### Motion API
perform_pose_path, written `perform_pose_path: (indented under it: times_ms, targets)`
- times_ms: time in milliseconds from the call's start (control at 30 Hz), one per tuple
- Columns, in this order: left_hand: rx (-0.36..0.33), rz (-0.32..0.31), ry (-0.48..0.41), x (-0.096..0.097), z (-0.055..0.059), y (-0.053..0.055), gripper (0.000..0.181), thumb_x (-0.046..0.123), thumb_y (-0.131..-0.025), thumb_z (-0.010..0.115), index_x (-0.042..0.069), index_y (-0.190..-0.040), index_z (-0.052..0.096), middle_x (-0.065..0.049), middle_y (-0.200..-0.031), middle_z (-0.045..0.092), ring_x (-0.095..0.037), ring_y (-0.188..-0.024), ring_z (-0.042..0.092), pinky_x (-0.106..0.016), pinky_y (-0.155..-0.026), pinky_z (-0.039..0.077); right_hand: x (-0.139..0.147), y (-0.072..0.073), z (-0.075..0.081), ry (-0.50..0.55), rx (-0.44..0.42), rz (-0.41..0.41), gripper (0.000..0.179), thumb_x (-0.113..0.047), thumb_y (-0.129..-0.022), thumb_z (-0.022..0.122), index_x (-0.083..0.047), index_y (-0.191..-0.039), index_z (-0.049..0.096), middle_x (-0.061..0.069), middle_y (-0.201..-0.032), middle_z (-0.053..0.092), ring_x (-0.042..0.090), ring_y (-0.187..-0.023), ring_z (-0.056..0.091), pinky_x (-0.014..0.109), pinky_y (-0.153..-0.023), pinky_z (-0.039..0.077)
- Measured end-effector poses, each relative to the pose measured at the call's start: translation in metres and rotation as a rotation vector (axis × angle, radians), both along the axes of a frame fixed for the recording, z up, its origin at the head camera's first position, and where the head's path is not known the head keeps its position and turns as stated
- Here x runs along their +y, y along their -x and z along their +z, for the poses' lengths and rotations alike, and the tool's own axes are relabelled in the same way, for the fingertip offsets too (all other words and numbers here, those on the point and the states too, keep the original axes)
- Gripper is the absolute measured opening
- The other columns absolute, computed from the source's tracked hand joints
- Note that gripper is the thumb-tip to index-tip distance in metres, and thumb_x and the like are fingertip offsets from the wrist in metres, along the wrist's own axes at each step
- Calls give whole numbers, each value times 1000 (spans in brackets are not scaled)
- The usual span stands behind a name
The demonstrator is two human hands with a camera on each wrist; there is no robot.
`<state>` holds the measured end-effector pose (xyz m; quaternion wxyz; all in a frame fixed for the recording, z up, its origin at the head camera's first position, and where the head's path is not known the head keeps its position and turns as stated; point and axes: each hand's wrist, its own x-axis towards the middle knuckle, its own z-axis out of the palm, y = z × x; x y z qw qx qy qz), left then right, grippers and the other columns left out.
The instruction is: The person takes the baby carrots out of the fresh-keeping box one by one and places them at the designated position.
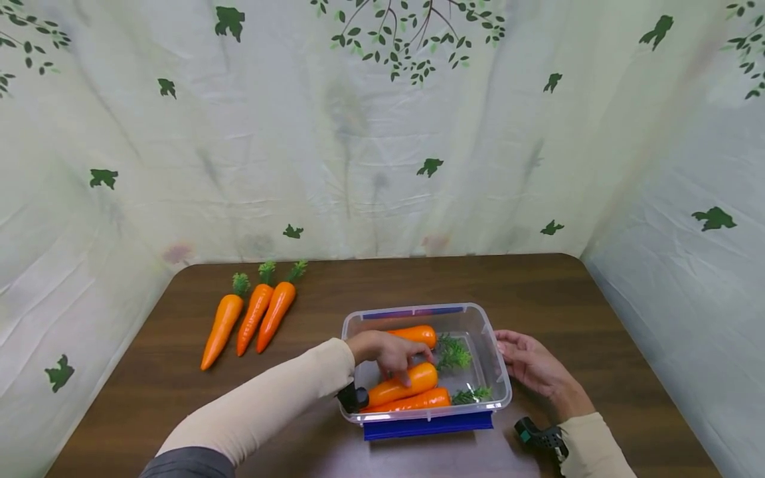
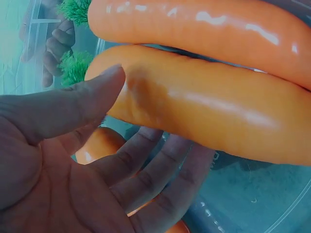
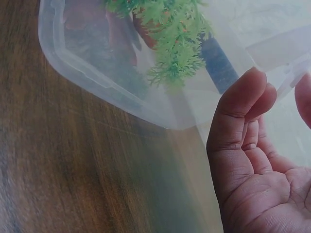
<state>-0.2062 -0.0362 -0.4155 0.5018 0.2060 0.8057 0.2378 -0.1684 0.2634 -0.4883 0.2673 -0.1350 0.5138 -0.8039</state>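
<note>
My left hand (image 1: 397, 355) reaches into a clear plastic box (image 1: 501, 372) and grips an orange toy carrot (image 1: 421, 377). In the left wrist view its thumb (image 2: 104, 87) lies over the carrot's thick end, while the other fingertips are hidden under its side. Another carrot (image 1: 427, 398) lies alongside, nearer the front wall. A further carrot (image 1: 418, 334) sits by the back wall, partly behind my hand. Outside the box's right wall is my right hand (image 1: 538, 365), fingers loosely bent with their tips at the rim. Its thumb stands apart in the right wrist view.
Three carrots (image 1: 277, 312) with green tops lie side by side on the brown table (image 1: 335, 285), left of the box. A blue latch flap (image 1: 427, 425) hangs at the box's front. A leaf-patterned cloth (image 1: 358, 166) surrounds the table's back and sides.
</note>
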Motion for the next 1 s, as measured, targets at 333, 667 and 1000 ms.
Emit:
perform_pose_path:
  times_ms: [333,667,1000]
  targets:
    - [62,-132,111,11,-1,-5,34,12,-92,65,8,-123,50,-3,-104,51,-14,-89,53,-34,-76,55,8,-11,-2,28,-13,-5,30,2,-102,37,-12,-122,55,3,-112,66,14,-97,64,31,-86,53]
    - [40,-30,-20,-3,9,-6,42,14,-91,66,17,-128,46,-4,-109,49,-20,-94,53,-38,-76,55,-2,-4,3,1,-13,0,28,1,-102,39,-11,-122,54,3,-111,66,14,-96,64,31,-86,53]
    - [218,-148,-180,-9,36,-5,49,22,-93,64,19,-138,44,0,-110,56,-15,-100,52,-31,-98,41,-6,-2,2,-47,-27,-23,26,-2,-102,42,-15,-121,55,1,-112,65,14,-97,65,30,-88,52]
